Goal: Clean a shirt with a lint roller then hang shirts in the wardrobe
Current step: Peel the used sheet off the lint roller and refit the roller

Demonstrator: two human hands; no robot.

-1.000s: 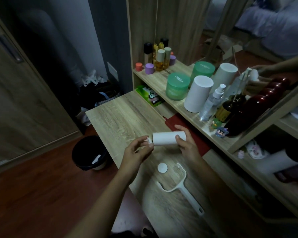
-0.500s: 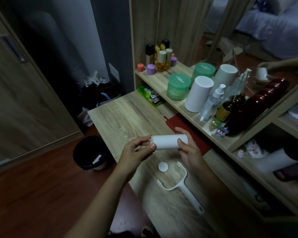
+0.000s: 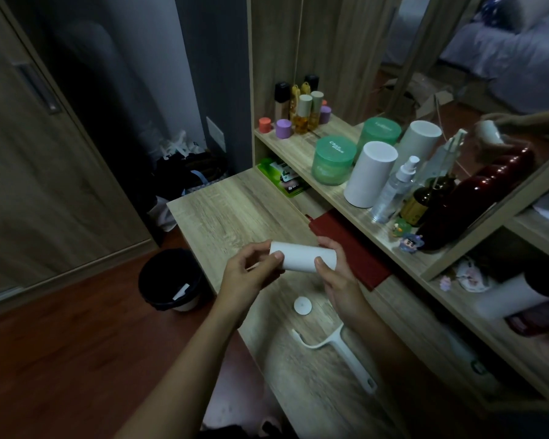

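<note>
Left fingers: your left hand pinches the left end of the white paper lint roll, thumb on the front edge, the other fingers curled behind.
Right fingers: your right hand grips the other end, thumb on the near face, fingers wrapped over the top.
Roll axis: it's up off the surface and runs left to right between your hands, dipping slightly to the right.
Handle: the white plastic roller handle lies flat on the pale wooden desk with no roll on it. Its forked end points up toward your hands, and your right hand is the nearer.
Cap: a small white round cap sits on the desk between roll and handle.
Next move: probably seating the roll on that fork, so line the axis up first.
Bin: the black round waste bin stands on the floor left of the desk with a white strip inside.
Shirt: none in view.
</note>
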